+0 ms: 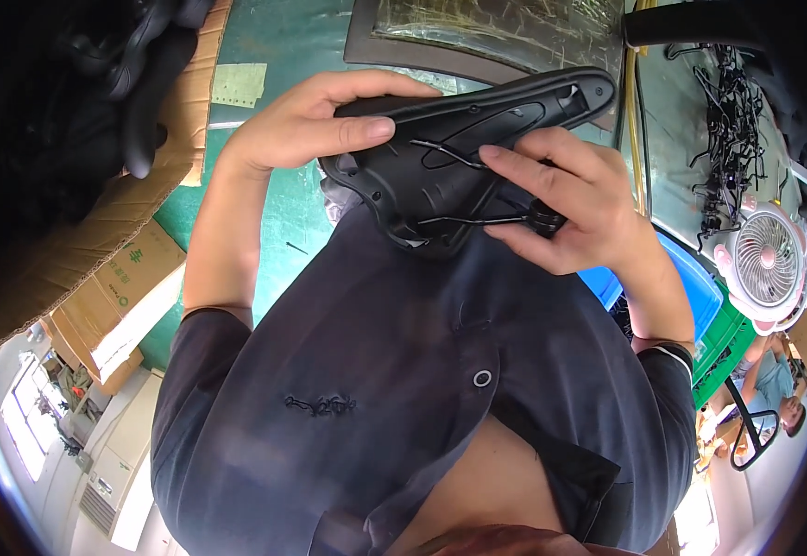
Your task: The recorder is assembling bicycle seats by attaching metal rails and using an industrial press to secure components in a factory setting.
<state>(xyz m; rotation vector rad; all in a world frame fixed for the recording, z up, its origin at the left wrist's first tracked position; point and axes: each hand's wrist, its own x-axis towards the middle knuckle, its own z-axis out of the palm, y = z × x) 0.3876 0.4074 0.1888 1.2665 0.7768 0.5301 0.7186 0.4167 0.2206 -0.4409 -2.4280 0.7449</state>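
Observation:
A black bicycle saddle is held tilted in front of my chest, its underside facing me and its narrow nose pointing to the upper right. My left hand grips the wide rear end, thumb on the underside and fingers behind it. In my right hand is a bent black saddle rail, pinched between thumb and fingers. Its two prongs lie across the saddle's underside, one near the middle and one by the rear edge. Whether the prong tips are seated in the saddle, I cannot tell.
An open carton of black saddles stands left; another carton is below. On the green table lies a dark-framed panel. At right are piled rails, a fan, blue and green bins, and another person.

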